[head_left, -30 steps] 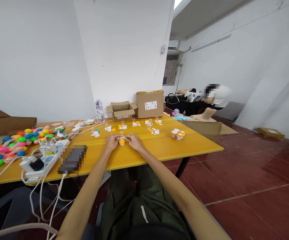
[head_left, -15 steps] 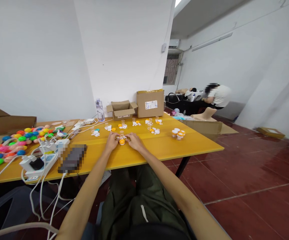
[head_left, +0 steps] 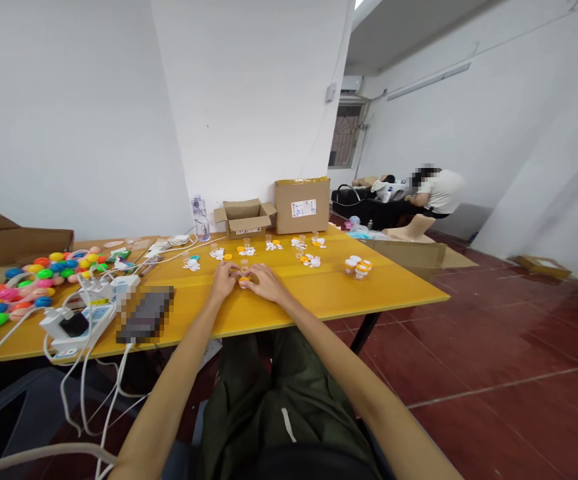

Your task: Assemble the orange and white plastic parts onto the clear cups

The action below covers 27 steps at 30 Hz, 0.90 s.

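Observation:
My left hand (head_left: 225, 281) rests on the yellow table with its fingers curled inward, close to small white pieces. Whatever its fingertips pinch is too small to make out. From the other side my right hand (head_left: 265, 283) reaches in, its thumb and fingers closed at an orange round lid (head_left: 243, 283). Just beyond the lid stands a small clear cup (head_left: 244, 264), partly hidden by the fingers. Farther back lie several little piles of white pieces (head_left: 247, 251), with clear cups and orange or teal lids beside them.
Several closed orange-and-white tubs (head_left: 357, 267) stand together at right. Cardboard boxes (head_left: 301, 207) and a water bottle (head_left: 200, 219) line the wall. At left are a phone (head_left: 146, 315), a power strip (head_left: 93, 320) with cables, and colourful plastic eggs (head_left: 43, 274). Another person (head_left: 441, 192) sits far off.
My right hand has moved left and inward, bringing its thumb and fingers onto the orange lid. My left hand has stayed almost in place, and the view has shifted slightly.

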Each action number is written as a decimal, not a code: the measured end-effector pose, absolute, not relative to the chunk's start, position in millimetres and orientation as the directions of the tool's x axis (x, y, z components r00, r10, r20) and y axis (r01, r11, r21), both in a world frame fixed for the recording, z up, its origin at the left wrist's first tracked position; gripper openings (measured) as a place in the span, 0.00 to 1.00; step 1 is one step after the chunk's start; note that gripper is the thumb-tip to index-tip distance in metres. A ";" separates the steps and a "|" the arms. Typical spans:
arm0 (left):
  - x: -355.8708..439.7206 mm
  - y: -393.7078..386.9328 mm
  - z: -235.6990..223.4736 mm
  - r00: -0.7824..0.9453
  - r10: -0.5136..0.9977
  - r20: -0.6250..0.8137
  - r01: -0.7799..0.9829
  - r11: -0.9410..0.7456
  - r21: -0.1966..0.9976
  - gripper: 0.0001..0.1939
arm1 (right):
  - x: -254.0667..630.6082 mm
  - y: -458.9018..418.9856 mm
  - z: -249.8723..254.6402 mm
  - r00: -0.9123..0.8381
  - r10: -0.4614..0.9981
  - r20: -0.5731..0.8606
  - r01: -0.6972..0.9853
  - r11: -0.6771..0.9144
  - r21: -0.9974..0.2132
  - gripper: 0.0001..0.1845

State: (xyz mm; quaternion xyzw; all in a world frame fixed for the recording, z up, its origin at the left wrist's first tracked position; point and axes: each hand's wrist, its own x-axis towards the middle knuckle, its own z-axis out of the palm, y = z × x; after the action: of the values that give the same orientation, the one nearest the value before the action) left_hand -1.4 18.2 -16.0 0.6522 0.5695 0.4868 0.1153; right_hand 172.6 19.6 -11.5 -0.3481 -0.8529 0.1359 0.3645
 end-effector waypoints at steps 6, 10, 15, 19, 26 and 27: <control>-1.0 18.0 -14.8 -0.145 0.858 0.493 0.620 -0.310 0.721 0.06 | 171.8 14.6 -7.4 -0.544 0.683 0.486 0.497 0.730 -0.470 0.08; 0.3 16.5 -14.1 -0.147 0.862 0.484 0.615 -0.304 0.727 0.05 | 172.4 13.0 -5.3 -0.559 0.674 0.483 0.472 0.737 -0.483 0.08; 1.1 16.1 -13.3 -0.132 0.871 0.473 0.613 -0.303 0.730 0.04 | 172.8 11.6 -4.4 -0.554 0.671 0.492 0.441 0.738 -0.511 0.07; 0.1 17.4 -14.3 -0.112 0.867 0.486 0.621 -0.320 0.716 0.04 | 173.2 11.3 -4.1 -0.565 0.675 0.474 0.416 0.730 -0.542 0.03; -0.1 19.0 -15.1 -0.110 0.862 0.494 0.633 -0.323 0.704 0.03 | 172.2 16.7 -9.5 -0.462 0.690 0.557 0.429 0.723 -0.541 0.02; 0.3 18.8 -15.0 -0.108 0.861 0.496 0.632 -0.326 0.703 0.03 | 172.2 18.0 -10.7 -0.435 0.701 0.566 0.444 0.713 -0.542 0.01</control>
State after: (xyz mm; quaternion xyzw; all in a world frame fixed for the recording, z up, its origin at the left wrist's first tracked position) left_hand 0.3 18.8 -15.0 0.6572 0.5681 0.4807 0.1193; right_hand 172.2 18.0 -10.7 -0.3439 -0.8321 0.1584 0.4053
